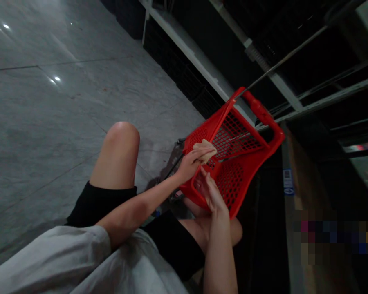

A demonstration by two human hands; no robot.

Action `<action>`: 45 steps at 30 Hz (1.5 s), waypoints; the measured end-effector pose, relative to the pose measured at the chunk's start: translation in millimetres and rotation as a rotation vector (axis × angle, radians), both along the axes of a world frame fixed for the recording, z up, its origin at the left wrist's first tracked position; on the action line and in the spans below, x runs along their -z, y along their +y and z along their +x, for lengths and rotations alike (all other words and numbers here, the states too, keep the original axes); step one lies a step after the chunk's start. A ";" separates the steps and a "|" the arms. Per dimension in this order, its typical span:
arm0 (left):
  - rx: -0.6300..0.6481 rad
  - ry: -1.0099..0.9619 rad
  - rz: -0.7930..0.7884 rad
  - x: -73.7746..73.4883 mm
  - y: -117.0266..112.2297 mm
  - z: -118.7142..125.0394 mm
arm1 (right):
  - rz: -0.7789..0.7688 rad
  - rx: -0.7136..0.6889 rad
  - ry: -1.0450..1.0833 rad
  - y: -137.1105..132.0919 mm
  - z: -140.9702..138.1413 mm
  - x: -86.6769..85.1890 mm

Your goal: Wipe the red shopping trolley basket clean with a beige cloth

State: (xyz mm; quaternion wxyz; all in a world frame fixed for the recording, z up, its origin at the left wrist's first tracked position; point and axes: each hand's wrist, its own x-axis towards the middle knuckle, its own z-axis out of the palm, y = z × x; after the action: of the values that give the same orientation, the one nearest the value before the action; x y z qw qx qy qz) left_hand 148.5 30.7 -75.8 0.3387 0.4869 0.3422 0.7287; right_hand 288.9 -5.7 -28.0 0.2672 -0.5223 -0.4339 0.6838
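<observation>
A small red plastic shopping cart (251, 173) with mesh sides stands before my knees, its handle turned away from me. My left hand (191, 161) holds a beige cloth (206, 150) under its fingers, at the top of the cart's near left side. Beside it, my right hand (211, 190) grips the near rim of the cart, thumb side up. Some of the right fingers are partly hidden by the rim and lie in shadow. The cart's basket shows mesh walls, and its lower part is dim.
Grey glossy floor tiles (64, 118) spread out to the left. Behind the cart runs a metal shelf (190, 53) with black crates (184, 77) beneath it. A post with a blue-and-white label (288, 182) stands on the right. My bare knee (122, 136) is left of the cart.
</observation>
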 end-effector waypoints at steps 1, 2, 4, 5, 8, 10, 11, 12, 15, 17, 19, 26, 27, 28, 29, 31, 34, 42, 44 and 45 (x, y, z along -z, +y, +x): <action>-0.048 0.004 -0.047 13.1 -3.3 1.0 | 0.000 -0.019 0.013 -6.6 1.8 0.2; -0.102 0.003 -0.127 30.8 -9.5 1.8 | 0.005 -0.038 0.021 -12.9 3.5 0.6; -0.199 -0.014 -0.335 69.8 -29.0 3.0 | 0.024 -0.045 0.014 -23.0 5.7 2.0; -0.225 -0.022 -0.419 85.7 -40.5 3.6 | 0.044 -0.025 -0.001 -25.7 5.6 2.6; -0.246 -0.030 -0.476 95.4 -68.3 6.7 | 0.154 0.099 -0.059 -19.6 -2.5 1.1; -0.243 -0.021 -0.396 67.4 -72.8 9.3 | 0.226 0.169 -0.059 -4.4 -15.1 -4.3; -0.239 -0.010 -0.331 47.4 -70.1 10.1 | 0.244 0.184 -0.041 4.7 -23.1 -7.9; -0.243 0.004 -0.256 26.6 -64.8 10.2 | 0.253 0.184 -0.012 13.5 -31.6 -11.5; -0.257 0.041 -0.113 -14.2 -43.1 5.0 | 0.286 0.158 0.082 29.4 -56.3 -17.1; -0.279 0.056 -0.118 -8.4 -32.8 -1.9 | 0.324 0.110 0.106 27.7 -67.9 -14.5; -0.314 0.059 -0.196 22.2 -30.6 -8.9 | 0.344 0.044 0.093 19.0 -73.3 -8.9; -0.400 -0.016 -0.402 112.7 -48.6 -14.4 | 0.352 -0.003 -0.012 -1.6 -66.7 -1.5; -0.406 -0.038 -0.384 103.4 -45.5 -14.6 | 0.372 -0.012 -0.023 -1.0 -66.3 -1.2; -0.408 -0.057 -0.350 87.7 -40.0 -15.6 | 0.394 -0.022 -0.027 0.0 -66.3 -0.7; -0.411 -0.075 -0.303 66.8 -32.3 -17.9 | 0.411 -0.028 -0.028 1.2 -66.5 0.1; -0.407 -0.061 -0.199 17.0 -12.6 -26.1 | 0.422 -0.032 -0.028 3.0 -67.1 2.2; -0.417 0.029 -0.040 -44.3 17.4 -44.3 | 0.407 -0.017 -0.040 2.7 -66.9 5.0; -0.509 0.166 -0.143 21.2 11.2 -66.4 | 0.384 0.017 -0.005 1.4 -71.6 6.9; -0.514 0.171 -0.141 36.4 2.5 -66.2 | 0.379 0.010 0.048 6.8 -77.7 3.4; -0.514 0.173 -0.122 35.2 1.9 -66.2 | 0.381 0.005 0.075 10.0 -81.3 1.2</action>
State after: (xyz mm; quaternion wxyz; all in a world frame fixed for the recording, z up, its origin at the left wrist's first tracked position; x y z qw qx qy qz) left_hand 82.3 32.6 -111.0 0.1407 0.4233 0.5256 0.7245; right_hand 207.6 4.3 -29.2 0.3791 -0.4375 -0.5438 0.6075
